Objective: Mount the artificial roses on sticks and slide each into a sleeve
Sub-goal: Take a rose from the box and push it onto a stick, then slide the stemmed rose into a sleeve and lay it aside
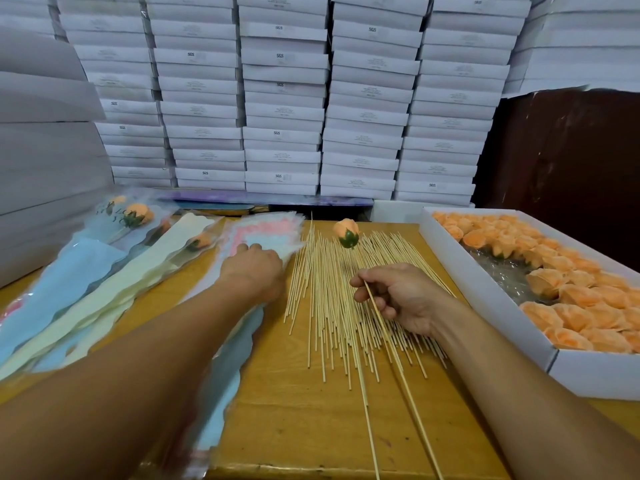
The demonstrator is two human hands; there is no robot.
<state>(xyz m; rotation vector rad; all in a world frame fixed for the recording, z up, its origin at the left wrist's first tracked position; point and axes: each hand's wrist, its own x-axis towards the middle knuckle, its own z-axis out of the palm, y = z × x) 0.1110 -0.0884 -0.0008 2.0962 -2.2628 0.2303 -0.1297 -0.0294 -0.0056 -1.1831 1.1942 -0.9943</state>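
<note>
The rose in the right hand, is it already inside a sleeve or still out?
Out. The rose sits bare on its stick, above the loose sticks.

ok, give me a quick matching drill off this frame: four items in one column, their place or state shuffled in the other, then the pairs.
Items
1. mounted rose
2. loose rose heads
3. pile of sticks
4. stack of sleeves

Place or state
A. under the left hand
B. in the white box on the right
C. on a stick pinched by the right hand
D. spread on the table between the hands

Pairs: 1-C, 2-B, 3-D, 4-A
</note>
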